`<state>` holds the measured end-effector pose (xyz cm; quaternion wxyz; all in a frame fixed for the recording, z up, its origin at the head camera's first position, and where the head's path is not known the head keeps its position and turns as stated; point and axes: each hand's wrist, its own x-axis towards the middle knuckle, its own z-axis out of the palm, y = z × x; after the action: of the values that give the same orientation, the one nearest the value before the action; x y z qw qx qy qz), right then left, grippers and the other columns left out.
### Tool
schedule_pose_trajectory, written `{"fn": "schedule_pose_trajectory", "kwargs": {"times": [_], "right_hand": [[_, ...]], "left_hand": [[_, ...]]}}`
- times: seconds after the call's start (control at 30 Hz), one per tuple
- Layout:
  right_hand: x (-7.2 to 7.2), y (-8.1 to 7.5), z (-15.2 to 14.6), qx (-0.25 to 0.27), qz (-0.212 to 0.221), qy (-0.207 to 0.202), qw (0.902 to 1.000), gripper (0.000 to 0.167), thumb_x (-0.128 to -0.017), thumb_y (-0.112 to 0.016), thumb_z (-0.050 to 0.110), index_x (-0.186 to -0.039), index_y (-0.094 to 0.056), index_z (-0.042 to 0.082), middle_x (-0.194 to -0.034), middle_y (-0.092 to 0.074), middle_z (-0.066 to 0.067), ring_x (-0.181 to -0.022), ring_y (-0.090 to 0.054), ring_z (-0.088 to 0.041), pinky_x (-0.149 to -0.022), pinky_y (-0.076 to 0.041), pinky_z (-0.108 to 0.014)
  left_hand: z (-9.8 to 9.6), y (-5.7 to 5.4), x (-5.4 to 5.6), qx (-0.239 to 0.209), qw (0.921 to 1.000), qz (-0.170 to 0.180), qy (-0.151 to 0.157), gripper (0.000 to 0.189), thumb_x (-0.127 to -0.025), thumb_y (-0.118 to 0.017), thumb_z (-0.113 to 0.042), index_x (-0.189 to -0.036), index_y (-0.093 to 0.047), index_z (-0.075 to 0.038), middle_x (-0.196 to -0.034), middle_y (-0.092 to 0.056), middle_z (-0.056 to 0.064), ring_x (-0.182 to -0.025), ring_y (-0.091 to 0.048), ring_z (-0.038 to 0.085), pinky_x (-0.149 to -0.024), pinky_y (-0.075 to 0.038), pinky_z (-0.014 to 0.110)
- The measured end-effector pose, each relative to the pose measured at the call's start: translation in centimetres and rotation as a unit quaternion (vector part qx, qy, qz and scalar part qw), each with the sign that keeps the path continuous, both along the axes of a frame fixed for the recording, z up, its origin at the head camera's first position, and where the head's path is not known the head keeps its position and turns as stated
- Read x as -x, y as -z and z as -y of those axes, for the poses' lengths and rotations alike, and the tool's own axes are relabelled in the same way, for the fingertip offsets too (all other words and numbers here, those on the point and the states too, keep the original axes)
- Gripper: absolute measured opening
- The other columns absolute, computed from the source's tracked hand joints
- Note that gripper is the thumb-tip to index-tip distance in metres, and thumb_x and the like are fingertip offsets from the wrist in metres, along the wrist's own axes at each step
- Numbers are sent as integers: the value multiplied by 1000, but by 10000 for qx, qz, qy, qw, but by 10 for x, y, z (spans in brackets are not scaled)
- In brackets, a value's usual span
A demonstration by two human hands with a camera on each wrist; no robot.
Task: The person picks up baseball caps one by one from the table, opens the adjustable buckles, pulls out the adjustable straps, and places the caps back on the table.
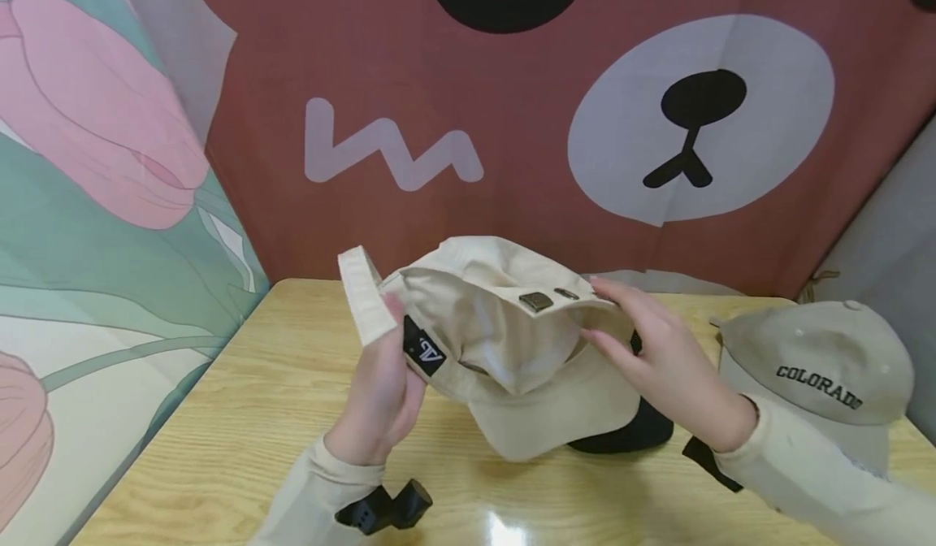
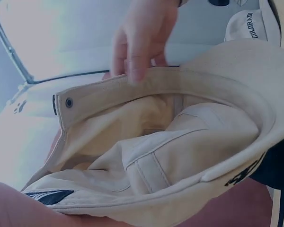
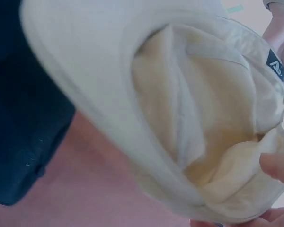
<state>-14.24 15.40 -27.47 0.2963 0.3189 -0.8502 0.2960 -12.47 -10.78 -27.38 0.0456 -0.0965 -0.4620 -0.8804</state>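
Observation:
Between both hands hangs a beige baseball cap (image 1: pixel 504 351), tilted so its inside and sweatband face up toward me and its brim (image 1: pixel 556 416) points down. The left hand (image 1: pixel 383 392) grips its back edge beside a black label (image 1: pixel 424 344); a loose strap (image 1: pixel 366 298) stands up there. At the opposite edge, the right hand (image 1: pixel 669 367) pinches the band, thumb on the inner side and fingers outside, near a metal buckle (image 1: pixel 536 301). The right wrist view shows the crown's folded lining (image 3: pixel 213 104).
A black cap (image 1: pixel 629 436) lies on the wooden table (image 1: pixel 241 416) behind the held brim, partly hidden. To the right sits a beige cap lettered COLORADO (image 1: pixel 819 367), close to the right forearm. A bear-print cloth (image 1: pixel 526 123) hangs behind the table.

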Motion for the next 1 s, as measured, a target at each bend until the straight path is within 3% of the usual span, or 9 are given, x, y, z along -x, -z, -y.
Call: {"fn": "schedule_pose_trajectory", "kwargs": {"times": [0.1, 0.17, 0.4, 0.53, 0.67, 0.9, 1.0], "right_hand": [[0, 4, -3, 123, 562, 251, 9980, 64, -81, -75, -3, -138, -47, -3, -131, -55, -22, -114, -55, -36, -89, -43, -47], [1, 6, -5, 235, 810, 351, 9958, 63, -83, -73, -2, -139, -44, -3, -130, -54, -22, -110, -55, -34, -85, -44, -49], [2, 18, -12, 417, 1276, 602, 9891, 54, -86, -71, 1, -133, -46, -2, -113, -58, -15, -96, -56, -25, -72, -48, -32], [0, 25, -19, 606, 1897, 774, 9769, 53, -89, -70, 9, -134, -44, -2, -114, -58, -19, -94, -57, -30, -72, -47, -42], [0, 33, -25, 730, 2514, 788, 9619, 59, -93, -67, 17, -140, -38, -3, -118, -55, -23, -97, -57, -34, -73, -47, -46], [-3, 53, -32, 1327, 3076, 425, 9412, 38, -96, -63, 14, -125, -47, -5, -105, -59, -18, -86, -62, -18, -66, -53, -34], [-4, 61, -36, 1731, 3342, 105, 9264, 32, -97, -60, 10, -122, -47, -6, -101, -60, -16, -77, -64, -13, -63, -55, -34]], "left_hand": [[3, 0, -1, 20, 9999, -96, 99, 61, -102, -25, -47, -146, -22, -6, -139, -39, 7, -132, -36, 18, -109, -31, 31], [4, 0, 0, -7, 9998, -132, 180, 65, -99, -23, -51, -144, -27, -3, -137, -41, 6, -132, -37, 18, -109, -31, 31], [7, -2, 4, -433, 9980, -273, 359, 65, -94, -25, -57, -140, -32, -12, -134, -46, 1, -132, -38, 16, -111, -28, 34], [8, -5, 5, -585, 9968, -289, 467, 64, -92, -22, -59, -138, -32, -16, -135, -45, 1, -134, -37, 18, -112, -27, 37], [10, -9, 5, -690, 9953, -374, 569, 70, -92, -17, -60, -146, -25, -16, -146, -36, 4, -139, -31, 19, -114, -24, 38], [4, -15, 4, -978, 9927, -326, 629, 72, -94, -9, -58, -152, -16, -16, -154, -28, 6, -141, -28, 19, -114, -23, 39], [0, -18, 4, -1099, 9915, -264, 637, 70, -95, -9, -57, -152, -19, -17, -152, -31, 4, -140, -30, 18, -114, -23, 38]]}}
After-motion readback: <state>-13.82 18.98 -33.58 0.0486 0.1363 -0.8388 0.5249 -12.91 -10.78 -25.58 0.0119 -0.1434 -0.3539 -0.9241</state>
